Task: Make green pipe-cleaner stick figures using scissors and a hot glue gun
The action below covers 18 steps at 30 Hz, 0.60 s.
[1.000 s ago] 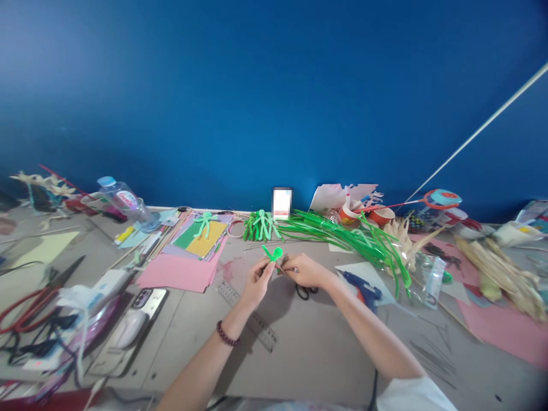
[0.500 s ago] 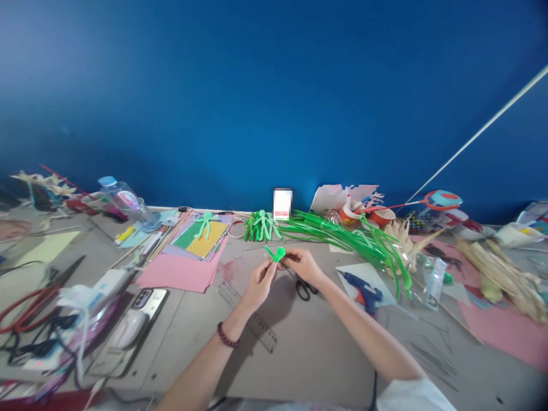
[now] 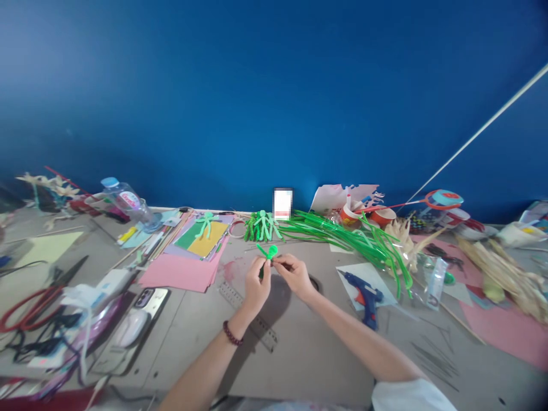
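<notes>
Pinching the bright green fuzzy piece (image 3: 273,251) firmly near its base, just below the frame's centre, lets the left hand (image 3: 258,281) steady it while the right hand (image 3: 297,277), bent close beside, makes small adjustments. The hands hide its lower part; whether the right one grips anything, I cannot tell.

A capped clear bottle (image 3: 128,200) sits near the blue wall (image 3: 257,103), toward the left. Closer in, a white rounded object (image 3: 133,328) rests on a phone (image 3: 112,357), and large red-handled scissors (image 3: 71,273) lie by tangled black cables (image 3: 47,328). Pale dry husks (image 3: 500,274) lie far right.
</notes>
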### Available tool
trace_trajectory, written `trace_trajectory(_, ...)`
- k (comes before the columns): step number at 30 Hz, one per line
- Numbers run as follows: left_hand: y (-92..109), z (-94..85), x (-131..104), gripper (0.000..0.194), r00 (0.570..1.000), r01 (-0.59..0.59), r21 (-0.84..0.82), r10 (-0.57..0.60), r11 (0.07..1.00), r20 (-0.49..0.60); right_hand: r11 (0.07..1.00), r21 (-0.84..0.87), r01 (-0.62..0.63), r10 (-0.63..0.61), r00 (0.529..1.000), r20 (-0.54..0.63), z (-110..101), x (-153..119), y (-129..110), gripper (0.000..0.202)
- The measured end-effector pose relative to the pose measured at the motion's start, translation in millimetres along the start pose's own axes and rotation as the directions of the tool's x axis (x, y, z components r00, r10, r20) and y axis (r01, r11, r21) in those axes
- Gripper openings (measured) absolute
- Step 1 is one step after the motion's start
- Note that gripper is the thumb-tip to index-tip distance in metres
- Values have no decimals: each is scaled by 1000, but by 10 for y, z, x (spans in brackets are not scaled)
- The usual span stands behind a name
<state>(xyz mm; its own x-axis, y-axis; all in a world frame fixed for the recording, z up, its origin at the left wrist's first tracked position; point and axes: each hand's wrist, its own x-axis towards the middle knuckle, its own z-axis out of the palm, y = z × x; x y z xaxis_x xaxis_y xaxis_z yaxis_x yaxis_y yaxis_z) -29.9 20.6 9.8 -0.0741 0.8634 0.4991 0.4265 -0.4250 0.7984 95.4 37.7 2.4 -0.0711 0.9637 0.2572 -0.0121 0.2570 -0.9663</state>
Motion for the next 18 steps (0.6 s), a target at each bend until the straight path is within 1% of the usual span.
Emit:
trace_trajectory(3,-34,-3,3,21,999,-24,27,25,999,-28,999,-11,48,-49,999,-10,5,-16,17,17)
trace_trajectory(5,-34,-7,7,20,1000,-18,23,19,1000,-22,999,18,33,-33,999,-18,5,-12,24,18)
trace_trajectory(8,-8,-11,10,20,1000,9,-1,-9,1000,15,992,114,-47,53,997,-48,4,3,18,16)
trace_trajectory(12,37,-12,4,20,996,63,-29,-61,998,72,962,220,-164,186,979,-86,12,13,-12,17)
trace_trajectory(15,51,-10,0,21,987,137,-63,-131,989,93,921,283,-269,303,950,-82,20,16,-36,24)
trace_trajectory(18,41,-1,7,18,966,241,-198,-214,950,146,874,322,-364,404,913,-63,21,20,-55,31)
